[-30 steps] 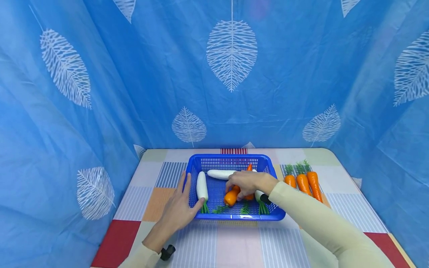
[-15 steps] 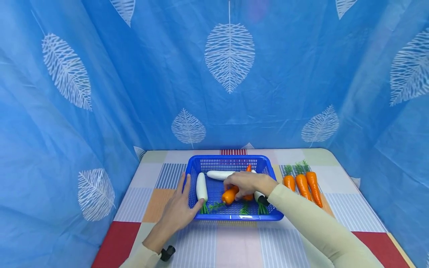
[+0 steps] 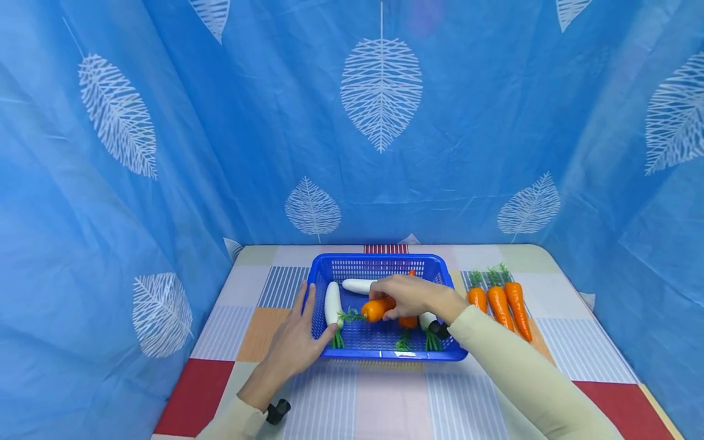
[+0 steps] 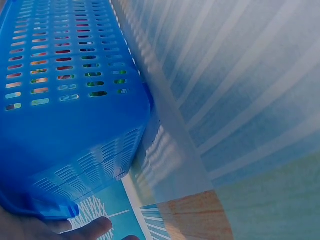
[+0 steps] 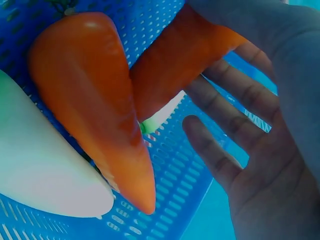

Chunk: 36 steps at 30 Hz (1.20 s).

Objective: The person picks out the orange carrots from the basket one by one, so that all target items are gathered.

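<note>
In the head view my right hand [image 3: 407, 297] grips a carrot [image 3: 375, 310] over the blue plastic basket [image 3: 385, 354], the green top pointing left. The right wrist view shows this carrot [image 5: 175, 65] between thumb and fingers, its far end hidden by the thumb. A second carrot [image 5: 92, 100] lies beside it in the basket. White radishes lie around them: a left one [image 3: 332, 304], a back one [image 3: 359, 286] and a right one [image 3: 427, 321], partly hidden by the wrist. My left hand [image 3: 297, 339] rests at the basket's left front corner, fingers straight along the rim.
Three carrots [image 3: 499, 305] lie side by side on the table to the right of the basket, leafy tops to the back. A patchwork cloth [image 3: 390, 397] covers the table. Blue curtains [image 3: 467, 122] with white leaf prints enclose the back and sides.
My right hand has raised the gripped carrot slightly and swung its leafy end toward the left radish. The left hand stays at the basket's corner.
</note>
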Each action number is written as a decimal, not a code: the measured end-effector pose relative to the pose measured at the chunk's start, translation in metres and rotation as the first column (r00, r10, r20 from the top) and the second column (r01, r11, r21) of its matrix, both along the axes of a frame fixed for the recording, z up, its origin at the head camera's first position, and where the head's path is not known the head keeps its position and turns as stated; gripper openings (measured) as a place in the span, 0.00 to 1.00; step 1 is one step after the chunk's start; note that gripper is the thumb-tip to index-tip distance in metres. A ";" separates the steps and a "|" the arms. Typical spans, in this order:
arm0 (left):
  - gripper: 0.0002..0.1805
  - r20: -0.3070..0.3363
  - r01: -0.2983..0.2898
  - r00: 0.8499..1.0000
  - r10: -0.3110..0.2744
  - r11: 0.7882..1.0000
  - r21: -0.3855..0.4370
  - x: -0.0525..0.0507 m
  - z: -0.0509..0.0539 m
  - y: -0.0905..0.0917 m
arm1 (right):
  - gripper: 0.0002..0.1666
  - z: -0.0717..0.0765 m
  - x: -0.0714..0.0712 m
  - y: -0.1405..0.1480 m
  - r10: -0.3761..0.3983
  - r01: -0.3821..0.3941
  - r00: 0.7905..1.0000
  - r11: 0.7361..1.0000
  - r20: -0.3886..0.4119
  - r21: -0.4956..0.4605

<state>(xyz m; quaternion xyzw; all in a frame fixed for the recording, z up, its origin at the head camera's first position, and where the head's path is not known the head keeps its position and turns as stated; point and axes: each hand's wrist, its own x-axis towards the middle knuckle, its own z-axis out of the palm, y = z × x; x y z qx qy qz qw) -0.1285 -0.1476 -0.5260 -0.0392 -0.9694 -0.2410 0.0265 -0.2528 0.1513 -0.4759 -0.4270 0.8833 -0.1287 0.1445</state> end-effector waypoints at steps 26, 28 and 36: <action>0.59 -0.009 -0.011 1.000 0.011 1.000 0.009 0.001 0.001 0.002 | 0.23 0.020 0.008 0.012 -0.051 0.037 0.991 0.993 -0.123 -0.115; 0.59 -0.010 -0.009 1.000 0.009 1.000 0.010 0.001 0.001 0.002 | 0.24 0.022 0.008 0.014 -0.056 0.037 0.987 0.992 -0.149 -0.124; 0.59 -0.012 -0.006 1.000 0.006 1.000 0.014 0.002 0.001 0.002 | 0.26 0.031 0.014 0.021 -0.117 0.086 0.974 0.983 -0.193 -0.161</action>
